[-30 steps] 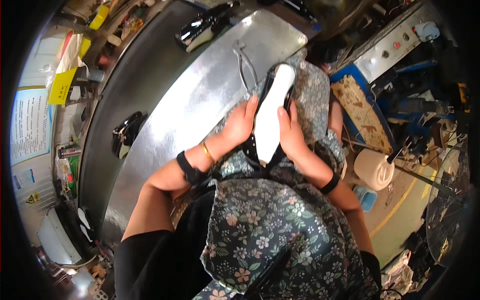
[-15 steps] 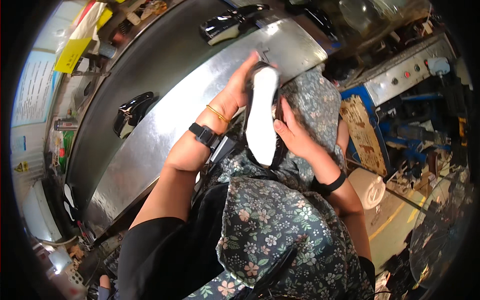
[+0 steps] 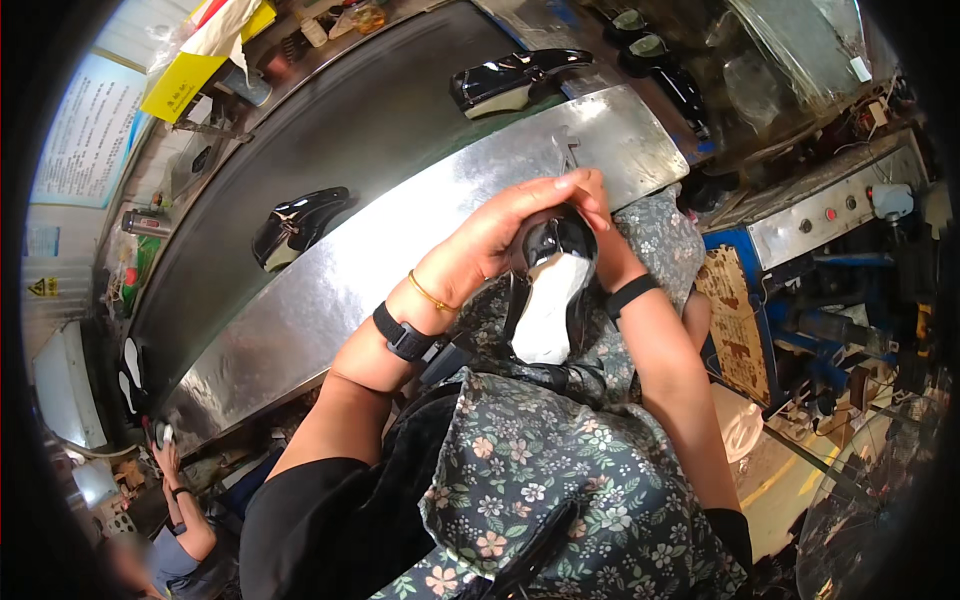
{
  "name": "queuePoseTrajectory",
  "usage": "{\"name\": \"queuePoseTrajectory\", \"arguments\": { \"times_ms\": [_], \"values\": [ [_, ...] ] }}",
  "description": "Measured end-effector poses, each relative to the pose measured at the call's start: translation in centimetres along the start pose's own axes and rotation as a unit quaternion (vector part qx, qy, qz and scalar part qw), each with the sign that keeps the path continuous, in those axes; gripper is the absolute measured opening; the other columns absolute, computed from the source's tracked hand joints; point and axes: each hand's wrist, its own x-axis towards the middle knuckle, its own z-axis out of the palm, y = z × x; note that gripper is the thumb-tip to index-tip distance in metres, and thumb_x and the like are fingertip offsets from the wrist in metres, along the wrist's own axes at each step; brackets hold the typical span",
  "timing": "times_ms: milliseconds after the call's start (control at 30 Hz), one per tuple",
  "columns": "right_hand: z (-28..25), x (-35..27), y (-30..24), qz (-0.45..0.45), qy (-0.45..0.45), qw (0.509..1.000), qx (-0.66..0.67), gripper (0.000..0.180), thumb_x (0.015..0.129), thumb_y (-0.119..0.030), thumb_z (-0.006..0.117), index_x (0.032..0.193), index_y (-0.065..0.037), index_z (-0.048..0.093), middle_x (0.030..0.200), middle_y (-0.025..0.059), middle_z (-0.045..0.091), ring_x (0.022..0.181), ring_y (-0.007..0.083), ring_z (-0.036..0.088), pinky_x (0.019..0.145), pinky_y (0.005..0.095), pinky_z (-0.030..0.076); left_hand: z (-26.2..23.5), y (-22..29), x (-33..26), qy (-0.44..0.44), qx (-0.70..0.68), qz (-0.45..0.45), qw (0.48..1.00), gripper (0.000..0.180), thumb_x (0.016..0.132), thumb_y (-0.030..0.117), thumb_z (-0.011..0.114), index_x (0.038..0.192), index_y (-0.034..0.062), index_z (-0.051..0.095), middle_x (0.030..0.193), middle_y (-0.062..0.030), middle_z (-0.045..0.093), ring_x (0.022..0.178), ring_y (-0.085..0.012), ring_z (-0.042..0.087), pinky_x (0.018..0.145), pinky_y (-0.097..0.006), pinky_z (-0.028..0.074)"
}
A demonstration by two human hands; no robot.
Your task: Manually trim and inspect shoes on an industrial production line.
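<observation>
A glossy black shoe (image 3: 556,312) with a white sole-shaped face is upright in front of my floral apron, its rounded black end away from me. My left hand (image 3: 505,232) is closed round the left side and far end of the shoe. On the opposite side, my right hand (image 3: 603,228) curls over the far end, and its fingers meet those of the left. The right palm is mostly hidden. Just beyond my hands, a small wrench-like metal tool (image 3: 568,147) rests on the shiny metal ledge (image 3: 420,190).
A dark conveyor belt (image 3: 375,120) curves past the ledge. It carries one glossy black shoe (image 3: 297,228) at left and another black shoe (image 3: 515,82) farther along. More black shoes (image 3: 680,95) lie beyond. A machine panel (image 3: 815,215) stands right; another person's hands (image 3: 165,452) are lower left.
The shoe has tilted, its black end now facing up and its white face foreshortened. My right hand has moved from the shoe's side to its far end. Another person's arms have appeared lower left.
</observation>
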Motion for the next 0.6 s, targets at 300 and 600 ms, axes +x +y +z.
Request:
{"name": "queuePoseTrajectory", "arguments": {
  "times_ms": [300,600],
  "values": [
    [-17.8,-15.4,1.9,0.044,0.024,0.734,0.678,0.026,0.099,-0.022,0.047,0.106,0.002,0.050,0.093,0.0102,0.059,0.077,0.0180,0.060,0.071,0.0377,0.055,2.3,-1.8,2.3,-0.014,-0.035,-0.092,0.995,0.027,0.093,0.021,0.053,0.089,-0.0020,0.066,0.086,-0.0178,0.070,0.075,-0.0250,0.070,0.070,-0.034,0.057],
    [-20.2,-26.2,-4.9,0.036,-0.130,0.839,0.527,0.038,0.104,-0.025,0.042,0.129,0.002,0.053,0.132,0.0118,0.055,0.112,0.0186,0.056,0.098,0.0327,0.041,2.8,-4.0,5.8,-0.034,-0.029,-0.166,0.985,0.028,0.095,0.022,0.052,0.089,-0.0017,0.066,0.087,-0.0162,0.070,0.077,-0.0237,0.068,0.074,-0.034,0.055]
  ]
}}
